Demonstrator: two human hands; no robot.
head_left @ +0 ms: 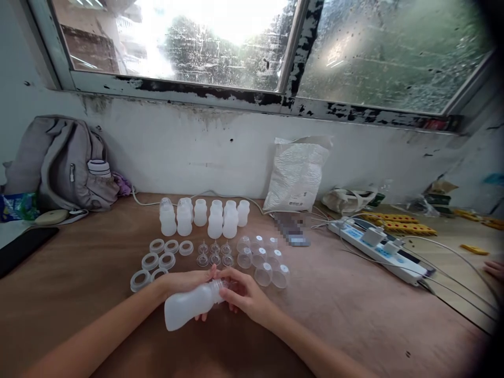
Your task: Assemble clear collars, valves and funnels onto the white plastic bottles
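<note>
A frosted white baby bottle (191,305) lies tilted across both palms, its base toward the lower left. My left hand (188,282) is wrapped round the bottle from behind, with fingertips showing beneath it. At the threaded neck, my right hand (246,296) pinches with thumb and fingers; whether a clear part sits there is hard to make out. Just beyond the hands lie several translucent collar rings (150,261), clear nipples (214,258) in rows, and clear domed caps (263,274). Behind them stand several more white bottles (215,223), upright.
A power strip (378,252) with plugs and cables lies at right, near a phone (293,231). A white padded bag (297,173) leans on the wall. A grey backpack (59,163) and black phone-like slab (25,249) are left. Another person's hand (495,269) shows at far right.
</note>
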